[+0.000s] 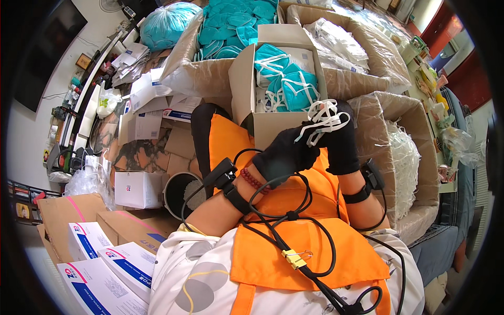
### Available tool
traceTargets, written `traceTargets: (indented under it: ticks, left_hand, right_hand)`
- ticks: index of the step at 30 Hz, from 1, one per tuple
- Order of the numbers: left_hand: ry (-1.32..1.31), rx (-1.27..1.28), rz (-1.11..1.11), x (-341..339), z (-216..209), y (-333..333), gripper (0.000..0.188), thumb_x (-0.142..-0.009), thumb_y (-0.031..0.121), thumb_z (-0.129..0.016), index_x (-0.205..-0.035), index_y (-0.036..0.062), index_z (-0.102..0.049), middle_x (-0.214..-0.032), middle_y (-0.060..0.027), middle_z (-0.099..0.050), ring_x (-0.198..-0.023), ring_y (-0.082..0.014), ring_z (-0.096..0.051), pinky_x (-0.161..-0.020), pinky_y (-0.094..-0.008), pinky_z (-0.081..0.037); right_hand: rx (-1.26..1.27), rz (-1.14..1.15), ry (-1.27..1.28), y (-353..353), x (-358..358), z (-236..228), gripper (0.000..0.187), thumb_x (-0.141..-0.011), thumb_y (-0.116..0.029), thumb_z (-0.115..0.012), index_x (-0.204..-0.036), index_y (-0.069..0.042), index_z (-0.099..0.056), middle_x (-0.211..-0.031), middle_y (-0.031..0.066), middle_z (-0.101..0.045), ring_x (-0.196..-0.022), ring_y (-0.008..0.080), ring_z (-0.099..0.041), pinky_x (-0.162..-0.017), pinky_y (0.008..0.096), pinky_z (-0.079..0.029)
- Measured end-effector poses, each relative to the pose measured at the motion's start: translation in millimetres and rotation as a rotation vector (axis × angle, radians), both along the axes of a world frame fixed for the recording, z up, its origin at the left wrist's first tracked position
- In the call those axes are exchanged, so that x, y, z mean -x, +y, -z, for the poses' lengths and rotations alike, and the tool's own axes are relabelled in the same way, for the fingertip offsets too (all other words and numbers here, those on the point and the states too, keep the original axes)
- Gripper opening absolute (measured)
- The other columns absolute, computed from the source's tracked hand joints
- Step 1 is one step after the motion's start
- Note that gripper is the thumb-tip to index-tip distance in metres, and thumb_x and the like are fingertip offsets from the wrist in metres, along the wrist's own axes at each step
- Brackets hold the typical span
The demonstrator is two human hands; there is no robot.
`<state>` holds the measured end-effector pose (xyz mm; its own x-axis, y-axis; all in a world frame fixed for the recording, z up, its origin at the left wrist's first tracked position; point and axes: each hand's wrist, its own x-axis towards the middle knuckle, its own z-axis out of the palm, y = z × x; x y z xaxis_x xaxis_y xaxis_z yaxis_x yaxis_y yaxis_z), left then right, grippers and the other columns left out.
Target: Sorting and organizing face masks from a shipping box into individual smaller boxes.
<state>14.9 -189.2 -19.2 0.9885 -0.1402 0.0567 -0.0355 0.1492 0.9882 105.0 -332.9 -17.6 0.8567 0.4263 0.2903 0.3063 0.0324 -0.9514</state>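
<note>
Both my hands wear black gloves and meet above my orange apron (286, 249). A loose bunch of white elastic straps (326, 119) sticks up between them. The fingers of my left hand (286, 155) are closed at the lower left side of the straps. My right hand (340, 144) is closed around their right side. Whether a mask hangs from the straps is hidden by the gloves. Just beyond the hands stands an open carton (275, 128) holding several teal cup-shaped masks (298, 90) with white straps, lying over white packets.
Lined cartons stand around: one with teal mask pieces (236, 26), one with flat white bags (336, 44), one with thin white strips (403, 168). A dark bin (181, 197) and printed white boxes (113, 291) are at left. Black cables (283, 244) hang across my lap.
</note>
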Motion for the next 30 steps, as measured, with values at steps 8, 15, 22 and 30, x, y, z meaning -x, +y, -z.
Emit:
traceTargets:
  ticks: [8, 15, 22, 30]
  left_hand:
    - [-0.334, -0.543, -0.235, -5, 11, -9, 0.018, -0.089, 0.015, -0.059, -0.104, 0.0058, -0.063, -0.085, -0.0100, -0.067, -0.070, -0.0232, -0.066, -0.062, -0.0326, -0.052]
    - [-0.189, -0.437, -0.100, -7, 16, -5, 0.015, -0.091, 0.011, -0.058, -0.104, 0.0054, -0.061, -0.079, -0.0087, -0.063, -0.070, -0.0216, -0.064, -0.059, -0.0326, -0.051]
    - [-0.652, -0.660, -0.323, -19, 19, -17, 0.018, -0.097, 0.016, -0.054, -0.110, 0.0036, -0.056, -0.080, -0.0044, -0.056, -0.063, -0.0105, -0.055, -0.053, -0.0281, -0.048]
    - [-0.439, -0.593, 0.061, -13, -2, 9, 0.020, -0.085, 0.011, -0.063, -0.104, 0.0036, -0.059, -0.084, -0.0079, -0.058, -0.066, -0.0159, -0.058, -0.056, -0.0300, -0.050]
  right_hand:
    - [0.017, 0.014, -0.042, -3, 14, 24, 0.022, -0.100, -0.019, -0.049, -0.113, -0.003, -0.058, -0.095, 0.0052, -0.065, -0.079, 0.0146, -0.065, -0.061, 0.0260, -0.052]
    - [0.402, 0.062, -0.323, -6, 1, 14, 0.024, -0.093, -0.018, -0.057, -0.111, -0.001, -0.057, -0.097, 0.0074, -0.061, -0.087, 0.0170, -0.061, -0.075, 0.0285, -0.050]
    - [0.353, 0.046, -0.663, -17, -20, -7, 0.023, -0.081, -0.007, -0.065, -0.103, -0.002, -0.065, -0.085, 0.0101, -0.066, -0.075, 0.0201, -0.064, -0.067, 0.0291, -0.052]
    - [0.193, -0.159, -0.109, -35, -20, -11, 0.027, -0.085, -0.006, -0.061, -0.113, -0.002, -0.062, -0.090, 0.0071, -0.067, -0.076, 0.0152, -0.064, -0.065, 0.0270, -0.051]
